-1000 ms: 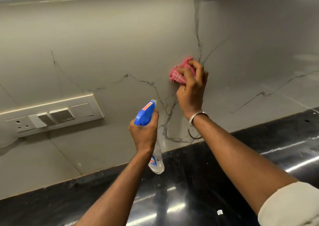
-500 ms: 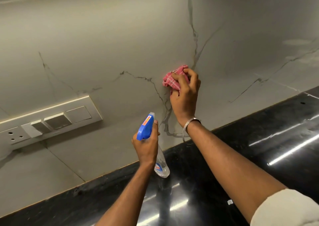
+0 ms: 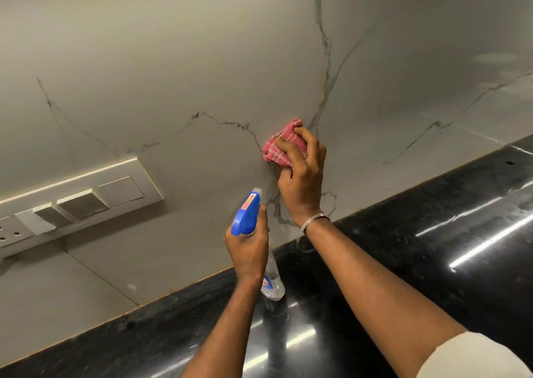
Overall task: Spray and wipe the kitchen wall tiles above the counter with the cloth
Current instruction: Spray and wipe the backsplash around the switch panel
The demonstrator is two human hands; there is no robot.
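pale grey wall tiles [image 3: 144, 46] are filling the view from 9 through 12 to 2 o'clock, with dark veins [image 3: 225, 122] branching across them and thin joints running between the slabs. a cream switch panel [image 3: 72, 201] is sitting on the wall at 9 o'clock, with a socket [image 3: 11, 230] at its left end. a glossy black counter [image 3: 432, 233] is meeting the tiles along a slanting edge from 7 to 3 o'clock, and it is reflecting bright light streaks [image 3: 473, 252] at 4 o'clock.

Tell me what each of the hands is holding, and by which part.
Left hand grips the spray bottle by its neck. Right hand clutches the bunched pink cloth whole.
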